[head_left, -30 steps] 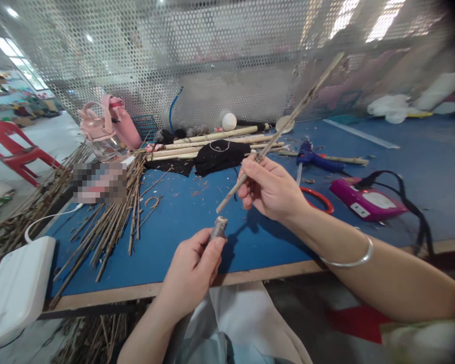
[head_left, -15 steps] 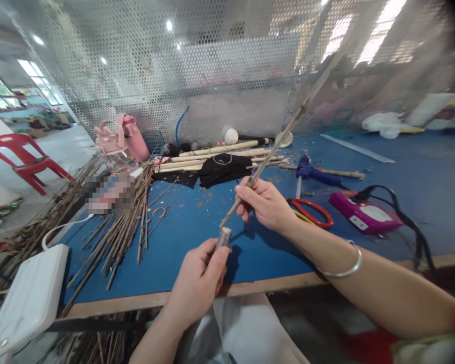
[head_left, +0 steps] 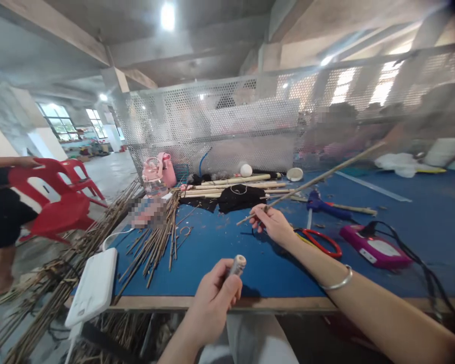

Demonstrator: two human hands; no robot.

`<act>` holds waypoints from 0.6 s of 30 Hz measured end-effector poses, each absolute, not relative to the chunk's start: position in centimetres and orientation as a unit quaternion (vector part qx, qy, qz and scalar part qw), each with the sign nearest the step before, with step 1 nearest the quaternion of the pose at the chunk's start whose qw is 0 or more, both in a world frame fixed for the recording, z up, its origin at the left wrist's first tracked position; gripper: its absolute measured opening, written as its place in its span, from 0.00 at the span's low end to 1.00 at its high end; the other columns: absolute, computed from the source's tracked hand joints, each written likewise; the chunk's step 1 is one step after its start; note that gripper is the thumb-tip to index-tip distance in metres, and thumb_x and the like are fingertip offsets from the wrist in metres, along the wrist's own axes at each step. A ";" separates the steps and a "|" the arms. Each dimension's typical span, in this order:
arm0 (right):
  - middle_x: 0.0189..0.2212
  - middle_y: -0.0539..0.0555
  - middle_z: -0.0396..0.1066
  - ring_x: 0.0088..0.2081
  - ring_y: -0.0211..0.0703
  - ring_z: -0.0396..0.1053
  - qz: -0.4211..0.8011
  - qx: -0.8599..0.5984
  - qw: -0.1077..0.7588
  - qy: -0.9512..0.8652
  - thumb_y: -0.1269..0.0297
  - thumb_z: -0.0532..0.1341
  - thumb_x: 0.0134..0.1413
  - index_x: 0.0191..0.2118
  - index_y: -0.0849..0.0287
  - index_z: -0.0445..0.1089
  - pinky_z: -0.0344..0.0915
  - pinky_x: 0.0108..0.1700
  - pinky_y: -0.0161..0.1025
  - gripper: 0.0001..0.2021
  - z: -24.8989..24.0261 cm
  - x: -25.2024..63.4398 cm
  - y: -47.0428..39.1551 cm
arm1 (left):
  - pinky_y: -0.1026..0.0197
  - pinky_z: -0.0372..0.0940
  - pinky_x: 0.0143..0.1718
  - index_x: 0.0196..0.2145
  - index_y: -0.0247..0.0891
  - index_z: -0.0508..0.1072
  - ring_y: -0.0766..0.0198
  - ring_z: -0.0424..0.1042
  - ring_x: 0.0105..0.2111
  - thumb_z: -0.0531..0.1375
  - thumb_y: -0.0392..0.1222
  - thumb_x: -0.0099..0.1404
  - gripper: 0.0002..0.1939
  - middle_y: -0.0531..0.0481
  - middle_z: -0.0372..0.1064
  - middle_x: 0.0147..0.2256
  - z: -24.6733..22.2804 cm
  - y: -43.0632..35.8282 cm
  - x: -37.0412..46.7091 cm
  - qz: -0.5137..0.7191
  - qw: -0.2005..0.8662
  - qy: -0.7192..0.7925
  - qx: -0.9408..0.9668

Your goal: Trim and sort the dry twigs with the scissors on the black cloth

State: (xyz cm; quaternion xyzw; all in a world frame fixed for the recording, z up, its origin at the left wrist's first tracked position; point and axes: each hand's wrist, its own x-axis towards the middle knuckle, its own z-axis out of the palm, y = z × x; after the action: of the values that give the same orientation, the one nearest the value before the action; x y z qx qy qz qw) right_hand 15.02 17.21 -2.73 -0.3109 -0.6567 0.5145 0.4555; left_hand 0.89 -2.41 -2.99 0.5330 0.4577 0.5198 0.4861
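Note:
My left hand (head_left: 214,298) is closed around a short grey stub of branch (head_left: 238,265), its pale cut end facing up with what looks like a hole in the middle. Most of the stub is hidden by my fingers. Further up and to the right, my right hand (head_left: 273,225) pinches a long thin stick (head_left: 320,176) near its lower end. The stick slants up to the right, and its near tip is apart from the stub. Red-handled scissors or pliers (head_left: 328,253) lie by my right wrist. A blue glue gun (head_left: 328,206) lies behind them.
A bundle of thin twigs (head_left: 157,253) lies left on the blue table (head_left: 208,273), near a white power bank (head_left: 93,285). Peeled sticks and black cloth (head_left: 237,198) lie at the back. A purple socket box (head_left: 375,247) stands right. Far left, a person's hand (head_left: 25,161) touches a red chair (head_left: 55,202).
The stick's tip has come away from the stub, and the stick now slants lower. My view has tilted up. A person beside the red chairs has come into view at the left.

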 end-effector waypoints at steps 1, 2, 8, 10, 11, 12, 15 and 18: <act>0.20 0.50 0.67 0.20 0.34 0.64 0.512 -0.316 0.451 -0.660 0.44 0.60 0.46 0.30 0.61 0.64 0.61 0.18 0.30 0.21 -2.8 15.0 17.2 | 0.65 0.50 0.25 0.36 0.35 0.64 0.71 0.54 0.23 0.48 0.52 0.67 0.16 0.55 0.56 0.24 -2.6 -2.9 0.9 0.517 0.470 0.462 0.546; 0.20 0.49 0.67 0.20 0.33 0.64 0.508 -0.321 0.446 -0.663 0.44 0.60 0.46 0.30 0.61 0.64 0.60 0.18 0.30 0.21 -2.9 14.9 17.2 | 0.65 0.51 0.26 0.36 0.35 0.65 0.70 0.54 0.24 0.47 0.52 0.67 0.17 0.54 0.56 0.24 -2.4 -3.4 0.9 0.517 0.456 0.466 0.555; 0.16 0.48 0.65 0.16 0.31 0.61 0.491 -0.353 0.407 -0.685 0.44 0.58 0.48 0.27 0.61 0.62 0.57 0.17 0.29 0.21 -3.1 15.1 16.9 | 0.66 0.46 0.21 0.36 0.36 0.63 0.72 0.49 0.20 0.44 0.55 0.67 0.19 0.56 0.51 0.22 -2.5 -3.3 0.2 0.573 0.429 0.479 0.509; 0.16 0.48 0.65 0.16 0.30 0.60 0.496 -0.349 0.404 -0.685 0.45 0.58 0.49 0.28 0.61 0.63 0.56 0.17 0.29 0.20 -2.9 15.1 16.8 | 0.68 0.44 0.18 0.37 0.37 0.61 0.74 0.47 0.18 0.45 0.56 0.67 0.18 0.58 0.51 0.21 -2.5 -2.5 -0.4 0.581 0.442 0.474 0.493; 0.16 0.48 0.65 0.16 0.30 0.60 0.506 -0.342 0.400 -0.684 0.46 0.58 0.49 0.29 0.61 0.64 0.56 0.17 0.28 0.20 -2.6 15.1 16.8 | 0.68 0.43 0.17 0.37 0.38 0.60 0.74 0.47 0.17 0.46 0.56 0.66 0.18 0.59 0.50 0.21 -2.4 -2.0 -0.7 0.577 0.455 0.470 0.489; 0.17 0.48 0.66 0.16 0.30 0.61 0.517 -0.332 0.393 -0.684 0.46 0.58 0.50 0.31 0.62 0.65 0.56 0.17 0.28 0.20 -2.2 15.0 16.8 | 0.69 0.42 0.16 0.37 0.38 0.60 0.75 0.46 0.16 0.46 0.57 0.66 0.18 0.60 0.50 0.21 -2.3 -1.6 -1.0 0.567 0.472 0.467 0.488; 0.20 0.49 0.67 0.19 0.31 0.64 0.545 -0.297 0.370 -0.691 0.47 0.59 0.48 0.31 0.62 0.65 0.59 0.18 0.28 0.20 -0.3 14.4 17.1 | 0.71 0.40 0.14 0.36 0.39 0.60 0.76 0.46 0.15 0.48 0.58 0.64 0.18 0.60 0.50 0.21 -2.0 -0.7 -1.5 0.536 0.516 0.463 0.481; 0.21 0.48 0.67 0.21 0.32 0.64 0.560 -0.250 0.371 -0.697 0.49 0.64 0.44 0.31 0.61 0.64 0.63 0.20 0.30 0.19 1.4 13.8 17.2 | 0.73 0.39 0.13 0.36 0.40 0.60 0.77 0.45 0.15 0.49 0.57 0.64 0.17 0.61 0.50 0.21 -1.9 -0.3 -1.3 0.532 0.530 0.476 0.457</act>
State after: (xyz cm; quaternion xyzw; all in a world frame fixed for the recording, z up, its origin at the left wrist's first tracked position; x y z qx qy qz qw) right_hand 13.78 17.22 1.41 -0.2503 -0.6971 0.5599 0.3713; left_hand -1.32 -0.32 -1.90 0.4573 0.4759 0.5321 0.5304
